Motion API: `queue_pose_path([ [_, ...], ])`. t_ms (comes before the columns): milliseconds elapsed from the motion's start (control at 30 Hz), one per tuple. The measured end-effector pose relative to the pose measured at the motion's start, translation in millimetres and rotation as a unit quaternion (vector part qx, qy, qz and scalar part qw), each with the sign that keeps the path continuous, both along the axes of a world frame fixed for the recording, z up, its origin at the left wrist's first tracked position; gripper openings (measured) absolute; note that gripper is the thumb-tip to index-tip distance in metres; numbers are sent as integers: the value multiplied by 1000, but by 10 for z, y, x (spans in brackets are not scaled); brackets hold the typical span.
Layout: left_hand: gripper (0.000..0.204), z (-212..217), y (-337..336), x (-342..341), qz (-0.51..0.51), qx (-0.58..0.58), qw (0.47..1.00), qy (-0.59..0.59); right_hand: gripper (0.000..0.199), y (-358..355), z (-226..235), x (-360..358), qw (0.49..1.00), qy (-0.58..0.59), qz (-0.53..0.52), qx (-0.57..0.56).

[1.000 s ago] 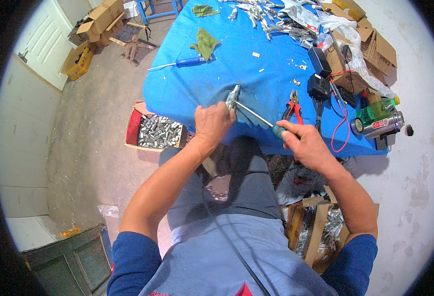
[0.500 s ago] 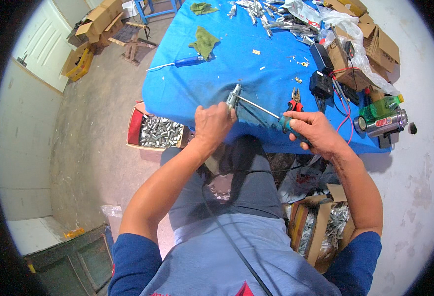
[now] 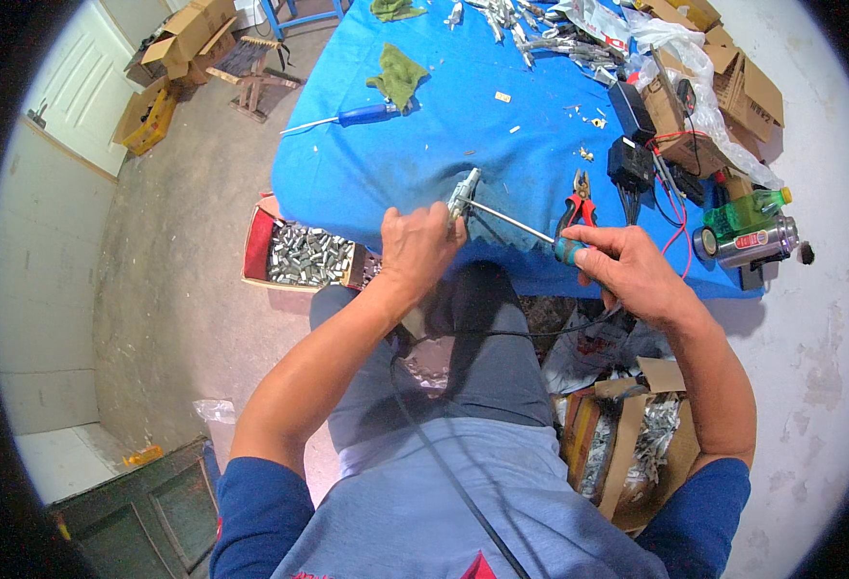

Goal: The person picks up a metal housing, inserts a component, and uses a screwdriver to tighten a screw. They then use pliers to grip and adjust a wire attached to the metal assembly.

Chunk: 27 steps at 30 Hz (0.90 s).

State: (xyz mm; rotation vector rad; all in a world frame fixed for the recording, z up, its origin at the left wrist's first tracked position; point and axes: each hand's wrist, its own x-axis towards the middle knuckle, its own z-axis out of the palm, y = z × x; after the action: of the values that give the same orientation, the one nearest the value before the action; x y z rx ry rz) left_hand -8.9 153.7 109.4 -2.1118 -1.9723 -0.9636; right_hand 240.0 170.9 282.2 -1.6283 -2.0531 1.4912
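1. Left hand (image 3: 417, 246): closed, thumb and fingers pinching a small silvery metal part (image 3: 464, 189). Back of the hand faces up, so finger placement underneath can't be told.
2. Metal part: at the near side of the blue tablecloth (image 3: 347, 183), sticking out past the left fingers, angled up and slightly right.
3. Right hand (image 3: 627, 270): wrapped around the handle of a teal-handled screwdriver (image 3: 567, 251), thumb side toward the shaft.
4. Screwdriver shaft runs left and away from the person; tip meets the side of the metal part (seated in it or only against it, can't tell).
5. Red-handled pliers (image 3: 579, 198) lie just beyond the right hand, nose pointing away, handle ends partly hidden.
6. Blue-handled screwdriver (image 3: 364, 116) lies farther off to the left, next to a green rag (image 3: 398, 75); second rag (image 3: 395, 10) at the top.
7. Heap of silvery parts (image 3: 564, 46) at the far side of the table.
8. Right side: black adapters (image 3: 631, 162), green bottle (image 3: 748, 212) beside a silver flask (image 3: 752, 243).
9. Lower left of the table: red-lined box (image 3: 258, 246) of small metal pieces (image 3: 308, 256).
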Motion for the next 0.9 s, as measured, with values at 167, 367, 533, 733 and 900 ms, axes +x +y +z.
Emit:
queue_pose_path([
  [167, 28, 27, -9, 29, 9, 1, 1000, -6, 38, 56, 72, -59, 999, -30, 20, 8],
  [367, 28, -23, 23, 69, 15, -6, 1000, -10, 29, 104, 38, -126, 929, -101, 209, 289],
  [533, 27, -56, 124, 89, 49, -28, 998, -2, 26, -328, -212, -279, 833, -289, 215, 420],
  [733, 28, -15, 181, 68, 42, -48, 998, 0, 30, 59, -339, -42, 972, -30, 88, 218],
  [900, 31, -31, 193, 44, 41, -46, 998, 2, 37, 2, -206, 6, 993, 43, -78, -78],
])
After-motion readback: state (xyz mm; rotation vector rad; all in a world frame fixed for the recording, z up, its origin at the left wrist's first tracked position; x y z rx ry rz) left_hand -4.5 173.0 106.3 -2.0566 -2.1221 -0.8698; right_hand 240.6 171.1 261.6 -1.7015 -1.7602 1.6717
